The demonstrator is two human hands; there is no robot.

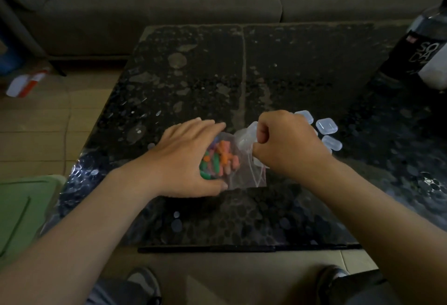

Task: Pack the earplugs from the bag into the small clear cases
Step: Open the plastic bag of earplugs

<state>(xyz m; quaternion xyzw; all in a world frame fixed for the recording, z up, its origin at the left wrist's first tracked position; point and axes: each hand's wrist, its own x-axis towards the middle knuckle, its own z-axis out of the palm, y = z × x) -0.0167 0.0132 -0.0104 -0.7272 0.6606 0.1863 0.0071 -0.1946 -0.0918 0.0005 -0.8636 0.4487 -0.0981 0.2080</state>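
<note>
Under left hand (186,159) — bag (242,179) of earplugs (221,157)

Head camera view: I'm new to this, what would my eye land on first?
The bright earplugs, orange, green and purple, in a clear bag at the middle of the dark speckled table, under the left hand. Beside it the right hand grips one small clear case, with more cases lying just beyond to the right.

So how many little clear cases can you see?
4. One case is in the right hand, over the bag. Three more lie on the table right of that hand: far, middle, near. Others may be hidden behind the hand.
</note>
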